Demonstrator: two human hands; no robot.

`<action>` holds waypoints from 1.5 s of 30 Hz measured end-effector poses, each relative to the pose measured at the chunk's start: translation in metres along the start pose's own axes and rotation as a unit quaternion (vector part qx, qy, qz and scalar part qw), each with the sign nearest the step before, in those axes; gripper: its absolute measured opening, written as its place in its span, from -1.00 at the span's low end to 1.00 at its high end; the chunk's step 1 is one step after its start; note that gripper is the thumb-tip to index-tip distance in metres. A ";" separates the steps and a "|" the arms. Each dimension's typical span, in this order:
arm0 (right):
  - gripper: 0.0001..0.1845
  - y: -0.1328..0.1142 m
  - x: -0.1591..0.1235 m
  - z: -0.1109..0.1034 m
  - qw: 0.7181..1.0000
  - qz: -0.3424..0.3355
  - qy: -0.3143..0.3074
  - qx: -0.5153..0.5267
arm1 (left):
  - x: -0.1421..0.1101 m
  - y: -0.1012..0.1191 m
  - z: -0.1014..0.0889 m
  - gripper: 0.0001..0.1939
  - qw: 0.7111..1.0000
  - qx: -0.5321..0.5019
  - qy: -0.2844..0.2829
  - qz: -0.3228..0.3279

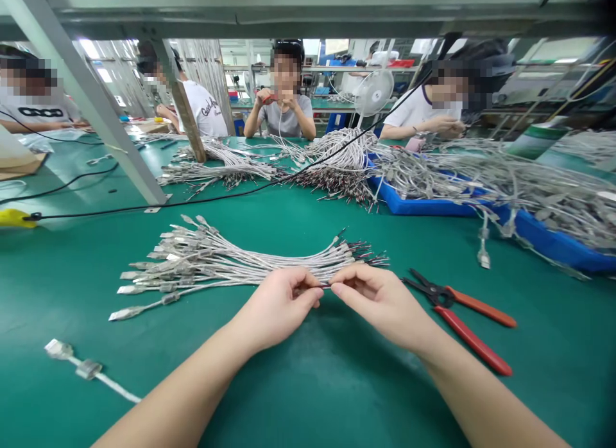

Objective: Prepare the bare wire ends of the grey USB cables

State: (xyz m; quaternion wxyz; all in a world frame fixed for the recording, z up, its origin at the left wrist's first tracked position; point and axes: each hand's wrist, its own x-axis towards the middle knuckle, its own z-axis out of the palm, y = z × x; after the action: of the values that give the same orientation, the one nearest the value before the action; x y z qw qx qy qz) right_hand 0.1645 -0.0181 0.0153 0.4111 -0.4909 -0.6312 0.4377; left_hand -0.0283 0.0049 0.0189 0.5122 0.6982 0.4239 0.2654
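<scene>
Both hands meet near the middle of the table, fingertips pinched. A short stretch of thin dark-red wire [326,285] shows between them. My left hand [283,300] grips it on one side, my right hand [378,300] on the other. Just beyond lies a bundle of white USB cables [269,260], plugs to the left and stripped dark and red wire ends to the right. A single USB cable [108,380] runs under my left forearm; whether it leads to the held wire is hidden. Red-handled wire strippers [445,297] lie spread beside my right hand.
Blue trays [423,206] heaped with cables stand at the right. More cable piles [337,159] lie at the back. A metal post [91,95] rises at the left, and a black cord [192,212] crosses the table. Several co-workers [283,111] sit opposite.
</scene>
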 end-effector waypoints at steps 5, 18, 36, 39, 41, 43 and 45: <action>-0.82 0.002 0.002 0.002 0.995 0.058 0.004 0.077 | 0.001 0.001 0.002 -0.86 0.997 -0.072 -0.012 -0.018; -0.81 0.003 0.000 0.007 0.980 0.103 -0.023 0.166 | 0.002 0.000 0.005 -0.87 0.985 -0.169 -0.020 -0.037; -0.85 -0.005 -0.006 -0.001 0.972 -0.077 -0.120 -0.187 | 0.000 -0.002 -0.011 -0.84 0.987 -0.030 -0.128 -0.096; -0.82 -0.010 -0.004 0.005 0.944 -0.094 -0.166 -0.269 | 0.003 -0.007 -0.016 -0.85 0.982 -0.008 -0.166 -0.093; -0.80 -0.009 -0.004 0.008 0.919 -0.119 -0.194 -0.323 | 0.004 -0.011 -0.018 -0.85 0.978 -0.003 -0.189 -0.090; -0.79 -0.004 -0.007 0.008 0.903 -0.141 -0.214 -0.346 | 0.005 -0.016 -0.017 -0.84 0.974 -0.007 -0.205 -0.094; -0.76 0.006 -0.014 0.007 0.900 -0.151 -0.221 -0.345 | 0.005 -0.020 -0.013 -0.84 0.970 -0.015 -0.219 -0.107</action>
State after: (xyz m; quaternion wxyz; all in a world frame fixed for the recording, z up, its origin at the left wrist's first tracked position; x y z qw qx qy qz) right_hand 0.1619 -0.0320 0.0065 0.1273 -0.3914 -0.8838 0.2226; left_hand -0.0424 0.0172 0.0044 0.6286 0.6820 0.3695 0.0558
